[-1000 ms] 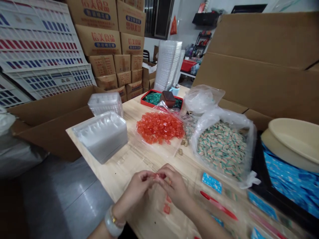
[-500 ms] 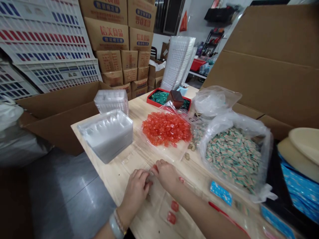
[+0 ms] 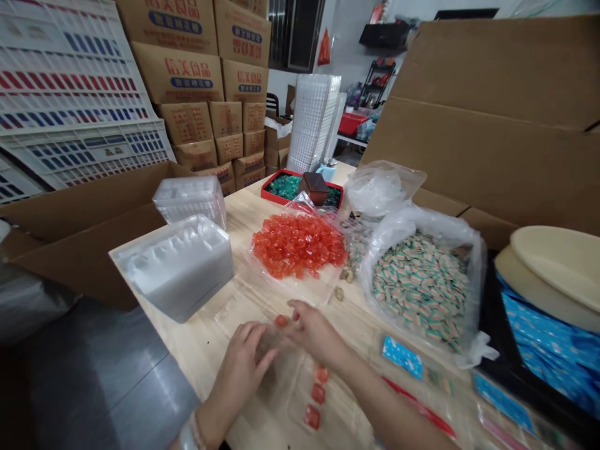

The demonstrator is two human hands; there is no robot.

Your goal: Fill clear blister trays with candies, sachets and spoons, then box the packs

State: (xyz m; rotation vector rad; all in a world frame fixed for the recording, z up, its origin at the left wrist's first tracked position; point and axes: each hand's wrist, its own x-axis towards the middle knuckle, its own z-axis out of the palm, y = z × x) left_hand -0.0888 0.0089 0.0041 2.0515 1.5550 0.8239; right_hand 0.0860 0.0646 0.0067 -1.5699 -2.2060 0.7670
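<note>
Small red wrapped candy (image 3: pixel 280 321) lies on the desk (image 3: pixel 206 340) just beside the right hand (image 3: pixel 314 334), left hand (image 3: pixel 244 362) near; can't tell either grip's pinching; looks light, slippery, best pinched by its edges.

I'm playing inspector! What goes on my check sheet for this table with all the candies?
Surface: light wooden table, with things spread across it.
Job's things: red wrapped sweets lie in a clear plastic tray beneath the hands; a loose red sweet sits by the right hand's fingers.
Clutter: pile of red sweets, clear bag of green-and-cream wrapped sweets, stacked clear trays.
Hands: left hand curved over the tray; right hand beside it; cannot tell if either holds anything.
Cables: nothing seen.
Surroundings: stacked cardboard boxes, white plastic crates.
</note>
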